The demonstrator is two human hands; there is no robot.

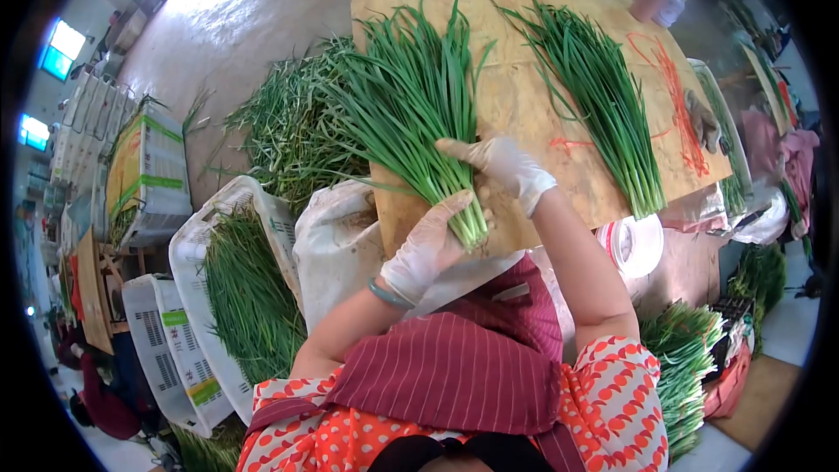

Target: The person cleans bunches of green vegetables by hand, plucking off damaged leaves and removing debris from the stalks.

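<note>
On the wooden board, a large bunch of long green stalks fans out, its pale ends toward me. My left hand, in a thin whitish glove, is wrapped round the bunch near those pale ends. Higher up, my gloved right hand lies on the right side of the bunch, its thumb across the stalks and its other fingers partly hidden. A second green bunch lies on the right of the board, beside red ties.
Loose green leaves are heaped left of the board. A white crate of greens stands at the lower left. More bunches are piled at the lower right. A white tub sits below the board's edge. A dark glove lies at the right edge.
</note>
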